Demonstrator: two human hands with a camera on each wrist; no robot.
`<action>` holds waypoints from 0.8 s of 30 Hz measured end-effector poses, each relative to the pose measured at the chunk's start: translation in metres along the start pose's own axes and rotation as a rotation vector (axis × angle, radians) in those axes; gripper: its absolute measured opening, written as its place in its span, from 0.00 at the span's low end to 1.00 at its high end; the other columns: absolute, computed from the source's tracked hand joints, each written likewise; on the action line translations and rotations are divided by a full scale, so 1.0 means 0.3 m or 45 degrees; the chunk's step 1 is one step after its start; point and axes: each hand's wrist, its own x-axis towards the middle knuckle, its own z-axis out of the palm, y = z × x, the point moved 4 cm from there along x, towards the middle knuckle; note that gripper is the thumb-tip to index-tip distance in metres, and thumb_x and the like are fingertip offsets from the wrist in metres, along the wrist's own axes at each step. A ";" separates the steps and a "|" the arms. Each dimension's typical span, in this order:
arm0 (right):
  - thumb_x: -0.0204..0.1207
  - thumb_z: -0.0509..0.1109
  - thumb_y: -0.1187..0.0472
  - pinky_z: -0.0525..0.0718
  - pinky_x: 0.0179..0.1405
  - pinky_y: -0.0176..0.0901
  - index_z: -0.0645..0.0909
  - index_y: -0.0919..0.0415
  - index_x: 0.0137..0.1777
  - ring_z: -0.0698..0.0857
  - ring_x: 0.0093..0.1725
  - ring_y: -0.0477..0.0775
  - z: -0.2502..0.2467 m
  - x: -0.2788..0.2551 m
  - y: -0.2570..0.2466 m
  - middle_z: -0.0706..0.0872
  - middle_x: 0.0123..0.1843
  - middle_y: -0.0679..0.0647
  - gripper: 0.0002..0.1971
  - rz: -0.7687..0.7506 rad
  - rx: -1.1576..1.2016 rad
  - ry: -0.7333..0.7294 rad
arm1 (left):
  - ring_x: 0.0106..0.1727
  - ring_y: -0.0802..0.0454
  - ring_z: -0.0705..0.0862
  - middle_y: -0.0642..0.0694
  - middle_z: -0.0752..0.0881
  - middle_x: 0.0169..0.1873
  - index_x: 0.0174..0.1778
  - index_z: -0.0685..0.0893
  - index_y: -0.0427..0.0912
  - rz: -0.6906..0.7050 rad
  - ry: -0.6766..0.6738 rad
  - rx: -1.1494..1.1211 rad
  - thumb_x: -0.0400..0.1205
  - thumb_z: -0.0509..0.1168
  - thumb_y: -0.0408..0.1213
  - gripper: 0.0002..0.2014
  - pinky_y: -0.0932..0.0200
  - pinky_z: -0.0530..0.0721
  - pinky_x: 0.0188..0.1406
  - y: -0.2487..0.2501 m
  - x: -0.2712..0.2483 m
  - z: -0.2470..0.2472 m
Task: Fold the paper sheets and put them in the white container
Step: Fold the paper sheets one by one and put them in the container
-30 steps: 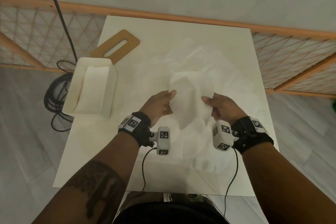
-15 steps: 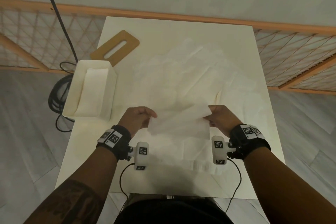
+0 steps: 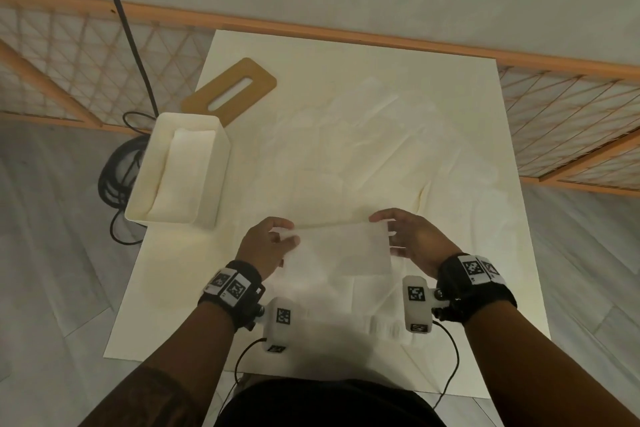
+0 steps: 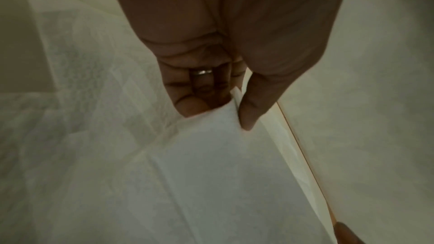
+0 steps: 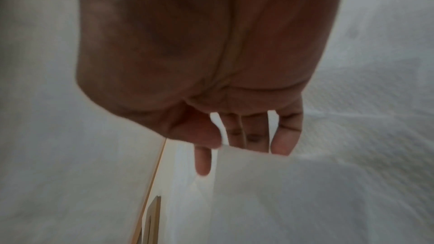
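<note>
Your left hand [image 3: 266, 246] and right hand [image 3: 412, 239] each hold one short end of a paper sheet [image 3: 341, 248], so both grips are closed on it. In the left wrist view the thumb and curled fingers [image 4: 190, 107] pinch the sheet's corner; in the right wrist view the thumb and fingers sit on either side of the paper's edge, though blur hides just how firmly they clamp.

A second ago the sheet was higher and farther from you, hanging crumpled between your hands. Half a second ago it was drawn out but tilted. Now it is stretched flat and level, pulled back toward you and held just above the loose pile of sheets [image 3: 363, 156] on the surface [image 3: 166, 305]. Judging from that, the sheet has been doubled over and tidied into a neat rectangle, so the fold looks done or nearly done.

The white container [image 3: 180, 170] stands to the left of the sheet, a little farther from you, with a folded stack already lying inside it. The wooden lid [image 3: 230, 90] lies just beyond the container.

Next you probably need to carry the sheet leftward over the container and lay it on the stack. Keep both ends taut as you go; thin paper like this will likely sag or unfold if one grip loosens.
</note>
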 end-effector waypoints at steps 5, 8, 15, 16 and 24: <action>0.75 0.77 0.48 0.84 0.50 0.46 0.83 0.52 0.60 0.87 0.49 0.55 0.002 0.046 0.003 0.89 0.55 0.53 0.16 -0.040 -0.237 0.287 | 0.37 0.45 0.88 0.44 0.86 0.41 0.57 0.85 0.51 -0.017 -0.022 0.209 0.81 0.75 0.45 0.11 0.56 0.89 0.36 -0.005 -0.010 0.001; 0.76 0.79 0.58 0.81 0.42 0.29 0.82 0.50 0.62 0.86 0.50 0.51 0.012 0.063 -0.011 0.85 0.57 0.52 0.16 -0.202 -0.736 0.489 | 0.44 0.48 0.87 0.52 0.86 0.43 0.54 0.84 0.51 0.034 0.048 0.454 0.79 0.76 0.43 0.11 0.60 0.85 0.42 -0.001 -0.014 0.006; 0.77 0.77 0.50 0.77 0.68 0.51 0.80 0.46 0.67 0.73 0.70 0.54 0.097 0.104 -0.009 0.77 0.68 0.47 0.19 -0.329 -1.586 0.301 | 0.66 0.49 0.74 0.50 0.69 0.68 0.73 0.75 0.53 0.310 -0.025 0.916 0.82 0.71 0.51 0.24 0.51 0.82 0.62 0.032 -0.034 0.067; 0.76 0.78 0.51 0.77 0.67 0.50 0.82 0.47 0.61 0.73 0.68 0.53 0.093 0.101 -0.014 0.78 0.66 0.46 0.15 -0.333 -1.570 0.324 | 0.66 0.48 0.74 0.49 0.69 0.68 0.71 0.76 0.51 0.323 -0.028 0.967 0.82 0.71 0.50 0.22 0.52 0.82 0.61 0.038 -0.030 0.070; 0.66 0.81 0.36 0.82 0.62 0.54 0.80 0.44 0.50 0.84 0.53 0.46 0.007 0.126 -0.053 0.85 0.50 0.40 0.20 -0.086 -1.168 0.346 | 0.58 0.48 0.77 0.53 0.85 0.50 0.52 0.84 0.51 0.361 -0.055 1.034 0.81 0.72 0.46 0.07 0.53 0.80 0.57 0.089 0.008 0.075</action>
